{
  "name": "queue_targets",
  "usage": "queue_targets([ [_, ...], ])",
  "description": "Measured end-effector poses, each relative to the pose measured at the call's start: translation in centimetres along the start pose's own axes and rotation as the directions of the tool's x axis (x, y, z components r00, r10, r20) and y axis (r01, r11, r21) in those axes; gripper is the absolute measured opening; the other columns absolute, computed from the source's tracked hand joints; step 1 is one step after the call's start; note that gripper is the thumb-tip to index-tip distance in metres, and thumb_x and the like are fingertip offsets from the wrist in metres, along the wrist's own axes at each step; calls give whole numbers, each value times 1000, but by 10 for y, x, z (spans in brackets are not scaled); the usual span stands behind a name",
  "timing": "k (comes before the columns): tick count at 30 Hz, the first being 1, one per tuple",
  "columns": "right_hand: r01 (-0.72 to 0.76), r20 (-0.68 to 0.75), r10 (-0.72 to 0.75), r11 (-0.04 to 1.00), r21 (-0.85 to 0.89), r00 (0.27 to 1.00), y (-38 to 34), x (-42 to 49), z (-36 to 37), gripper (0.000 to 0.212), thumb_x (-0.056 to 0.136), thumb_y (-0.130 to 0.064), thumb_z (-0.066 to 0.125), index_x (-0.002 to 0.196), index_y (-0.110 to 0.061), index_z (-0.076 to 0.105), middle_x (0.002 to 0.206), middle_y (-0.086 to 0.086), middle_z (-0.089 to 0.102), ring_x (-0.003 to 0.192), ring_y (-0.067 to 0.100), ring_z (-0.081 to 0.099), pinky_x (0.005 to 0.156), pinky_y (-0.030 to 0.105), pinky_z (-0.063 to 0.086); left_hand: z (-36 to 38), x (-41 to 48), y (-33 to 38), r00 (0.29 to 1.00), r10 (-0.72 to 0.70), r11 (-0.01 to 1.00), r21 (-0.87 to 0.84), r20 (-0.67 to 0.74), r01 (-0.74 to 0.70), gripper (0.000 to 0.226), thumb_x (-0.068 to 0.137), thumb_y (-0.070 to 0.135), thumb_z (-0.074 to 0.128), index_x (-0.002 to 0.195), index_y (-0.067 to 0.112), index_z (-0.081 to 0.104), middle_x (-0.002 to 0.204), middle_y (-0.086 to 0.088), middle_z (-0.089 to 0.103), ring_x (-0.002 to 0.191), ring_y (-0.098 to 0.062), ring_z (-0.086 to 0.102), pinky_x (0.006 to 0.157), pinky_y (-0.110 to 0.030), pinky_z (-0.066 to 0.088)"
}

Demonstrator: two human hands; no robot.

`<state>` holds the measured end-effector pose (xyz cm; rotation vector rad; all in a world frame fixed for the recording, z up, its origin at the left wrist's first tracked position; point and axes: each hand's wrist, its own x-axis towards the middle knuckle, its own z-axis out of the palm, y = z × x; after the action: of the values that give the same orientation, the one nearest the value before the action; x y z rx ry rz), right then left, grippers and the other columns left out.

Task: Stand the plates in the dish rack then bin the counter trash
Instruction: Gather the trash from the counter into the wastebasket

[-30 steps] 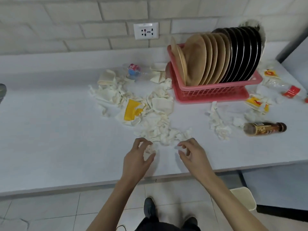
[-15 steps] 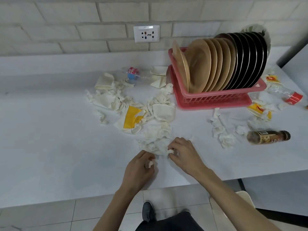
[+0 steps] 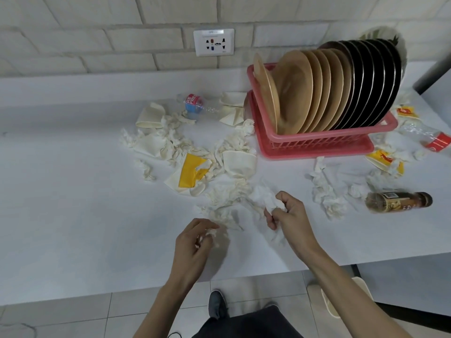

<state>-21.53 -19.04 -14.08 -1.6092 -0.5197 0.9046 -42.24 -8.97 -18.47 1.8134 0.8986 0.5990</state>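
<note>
Grips a small tissue scrap in the curled left hand, pinches a bigger wad in the right hand, both near the front edge of the counter. Leaves plates upright in the pink dish rack, back right, amid scattered trash.

Wall: white-painted brick is seen behind the counter.
Socket: a white multi-pin plate is mounted on the wall, above the counter's back ledge.
Counter: a white top is seen, with a raised ledge along the wall.
Floor: pale tiles with grey joints are seen below the counter's front edge.
Shoe: a dark shoe is planted on the tiles.
</note>
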Motion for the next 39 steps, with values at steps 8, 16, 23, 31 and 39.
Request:
queue_targets([
  [8,-146,109,134,983,112,985,2,-5,19,47,81,-36,72,71,-3,41,72,14,25,62,20,25,58,29,23,-2,3,9,992,-125,988,-97,-5,124,20,82,12,41,70,10,57,67,-2,54,61,-7,45,57,-17,33],
  [16,-129,-3,129,992,11,992,8,-14,27,40,90,-35,64,70,-7,43,67,16,40,59,23,46,55,23,41,-2,7,0,995,-101,987,128,-20,103,11,89,12,67,88,23,69,76,15,65,70,-2,57,61,-11,39],
  [23,-175,78,183,980,-98,980,13,-24,21,32,103,-6,36,108,-24,61,69,4,41,48,15,35,40,21,25,8,26,-8,986,-67,830,557,154,-31,45,88,48,66,132,43,56,101,21,59,80,-3,61,61,-18,43],
  [31,-117,11,122,974,-193,992,7,-30,21,55,97,-45,52,65,-15,18,59,0,17,51,11,19,49,21,22,11,19,-13,993,39,881,465,110,-86,25,88,48,55,73,29,49,74,12,43,63,-11,45,50,-16,25],
  [39,-118,5,124,961,-251,992,18,-22,28,21,98,-7,51,85,-13,66,81,-6,58,52,4,45,49,16,38,-11,12,-13,995,78,977,204,-70,-62,23,83,20,67,68,13,51,81,7,50,70,-8,52,60,-11,33],
])
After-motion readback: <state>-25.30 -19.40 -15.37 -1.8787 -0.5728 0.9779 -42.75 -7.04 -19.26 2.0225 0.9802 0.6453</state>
